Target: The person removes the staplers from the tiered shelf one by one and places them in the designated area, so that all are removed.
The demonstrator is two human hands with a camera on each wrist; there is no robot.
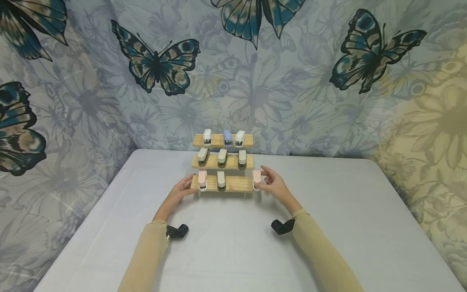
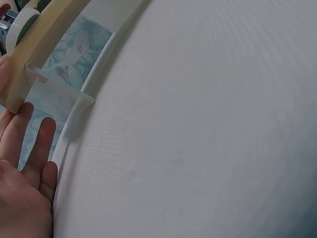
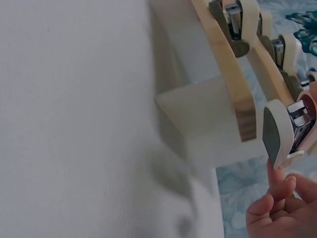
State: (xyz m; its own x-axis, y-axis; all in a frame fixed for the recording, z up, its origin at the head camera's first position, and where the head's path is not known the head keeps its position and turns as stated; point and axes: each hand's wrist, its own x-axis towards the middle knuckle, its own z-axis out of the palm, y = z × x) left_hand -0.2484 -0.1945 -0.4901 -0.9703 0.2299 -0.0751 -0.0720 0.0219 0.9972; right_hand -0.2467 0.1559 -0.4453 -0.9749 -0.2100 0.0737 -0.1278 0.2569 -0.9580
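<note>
A pink and white stapler is pinched in my right hand at the right end of the bottom wooden shelf. In the right wrist view the base of this stapler stands just off the shelf's end, its grey underside showing. My left hand grips the left end of the same shelf, thumb at the front and fingers at the end. Another pink stapler sits on that shelf near my left hand, and a white stapler with a dark base stands to its right.
Above it, the middle shelf bears three white staplers, and the top shelf two white ones and a purple stapler. Clear supports hold the rack on the white table. A butterfly-patterned cloth hangs behind.
</note>
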